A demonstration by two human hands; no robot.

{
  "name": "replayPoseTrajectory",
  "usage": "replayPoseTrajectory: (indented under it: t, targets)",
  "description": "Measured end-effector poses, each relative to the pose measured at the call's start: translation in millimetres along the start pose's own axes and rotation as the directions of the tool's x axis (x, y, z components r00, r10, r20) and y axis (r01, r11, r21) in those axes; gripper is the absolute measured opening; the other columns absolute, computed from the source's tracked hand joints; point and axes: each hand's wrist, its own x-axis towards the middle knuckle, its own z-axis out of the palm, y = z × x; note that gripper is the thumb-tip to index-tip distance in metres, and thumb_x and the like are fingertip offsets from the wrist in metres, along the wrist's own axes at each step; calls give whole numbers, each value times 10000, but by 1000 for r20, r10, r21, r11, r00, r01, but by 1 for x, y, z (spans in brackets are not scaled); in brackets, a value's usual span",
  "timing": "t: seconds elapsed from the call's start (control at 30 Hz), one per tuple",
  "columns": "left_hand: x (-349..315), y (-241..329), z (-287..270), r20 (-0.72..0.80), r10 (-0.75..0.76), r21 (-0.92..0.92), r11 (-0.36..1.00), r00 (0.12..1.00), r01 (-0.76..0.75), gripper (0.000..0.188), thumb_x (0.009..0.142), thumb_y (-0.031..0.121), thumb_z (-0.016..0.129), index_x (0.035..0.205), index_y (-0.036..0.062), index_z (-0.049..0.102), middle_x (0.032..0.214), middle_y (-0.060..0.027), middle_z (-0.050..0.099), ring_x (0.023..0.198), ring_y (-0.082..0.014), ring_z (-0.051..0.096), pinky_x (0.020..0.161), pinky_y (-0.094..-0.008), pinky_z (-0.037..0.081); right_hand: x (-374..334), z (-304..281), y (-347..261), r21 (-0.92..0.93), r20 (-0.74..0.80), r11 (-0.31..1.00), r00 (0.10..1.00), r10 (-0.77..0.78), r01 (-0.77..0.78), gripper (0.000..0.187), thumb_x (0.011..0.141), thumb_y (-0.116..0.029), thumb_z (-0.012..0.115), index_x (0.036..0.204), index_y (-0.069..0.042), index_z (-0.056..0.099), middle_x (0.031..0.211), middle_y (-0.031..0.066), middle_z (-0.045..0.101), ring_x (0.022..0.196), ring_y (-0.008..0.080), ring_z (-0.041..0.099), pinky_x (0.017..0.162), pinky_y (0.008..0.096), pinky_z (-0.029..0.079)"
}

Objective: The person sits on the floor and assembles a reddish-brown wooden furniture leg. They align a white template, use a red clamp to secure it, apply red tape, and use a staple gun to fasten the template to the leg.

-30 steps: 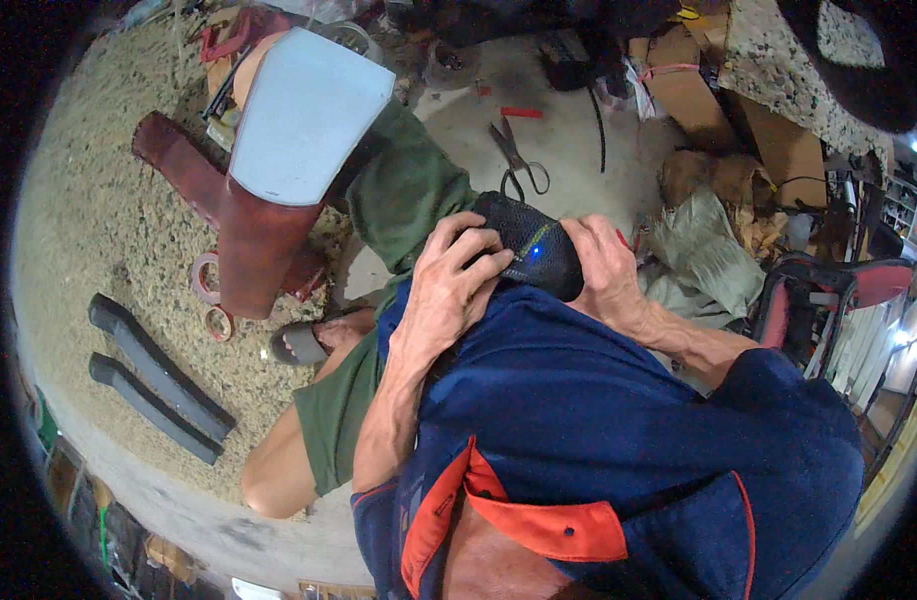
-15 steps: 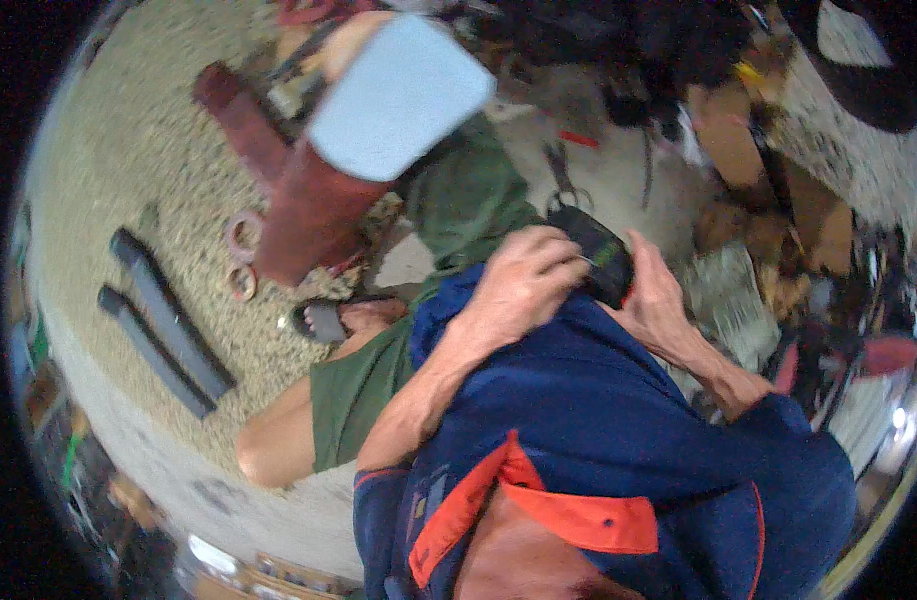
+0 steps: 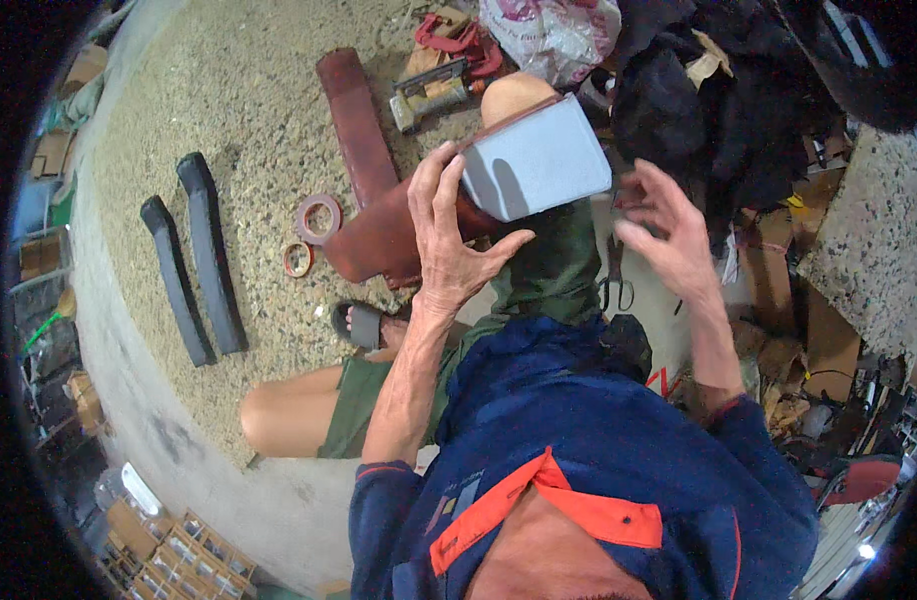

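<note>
Floor: rough speckled aggregate, with a smooth concrete strip along its lower left edge.

Person seated, seen from above; navy shirt with orange collar trim, green shorts, sandal on the foot near centre.

Pile of dark fabric at upper right, cardboard pieces and clutter below it toward the right rim.

Long reddish-brown leather piece runs from upper centre down to a wider flap under the left hand.

Two dark grey padded bars lie side by side on the floor at left, well apart from the hands.

Grey block, rectangular with a pale blue-grey face and a thin brown edge on top, rests tilted on the raised knee, on top of the brown leather.

Left hand: fingers spread, open; fingertips against the block's left edge, thumb reaching toward its lower corner. Not closed round it.

Right hand: fingers spread and loosely curled, just beside the block's right end, no visible contact, holding nothing.

Staple gun-like metal tool on the floor above the block.

Scissors hang dark beside the green shorts, partly hidden.

Two tape rings left of the leather flap, the smaller one below the larger.
</note>
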Motion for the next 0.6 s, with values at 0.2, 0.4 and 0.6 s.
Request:
replayPoseTrajectory:
  t: [0.2, 0.4, 0.6]
  targets:
    - [1, -7, 11, 9, 27, 101, 995, 1000, -28, 1114, 622, 288, 996, 1553, 37, 437, 1561, -173, 503, 1452, -404, 448, 1210, -550, 342, 54, 46, -30, 23, -51, 996, 995, 89, -88, 695, 810, -289, 926, 1343, 67, 656, 1159, 109, 710, 1033, 183, 666, 908, 334, 558]
    - [3, -6, 10, -21, 23, 44, 999, 1000, -22, 988, 621, 259, 978, 1479, 58, 531, 1497, -168, 541, 1379, -397, 505, 1175, -583, 355, 57, 44, -33, -2, -42, 998, 997, 68, -68, 505, 833, -229, 889, 1209, 71, 733, 1071, 63, 694, 960, 145, 652, 822, 305, 526]
    - [7, -6, 10, -47, 39, 16, 999, 998, -39, 973, 608, 250, 976, 1466, 83, 548, 1438, -154, 567, 1353, -390, 521, 1156, -581, 365, 53, 50, -26, 66, -66, 997, 997, 49, -44, 462, 883, -209, 842, 1238, 62, 721, 1088, 76, 739, 972, 141, 679, 865, 304, 545]
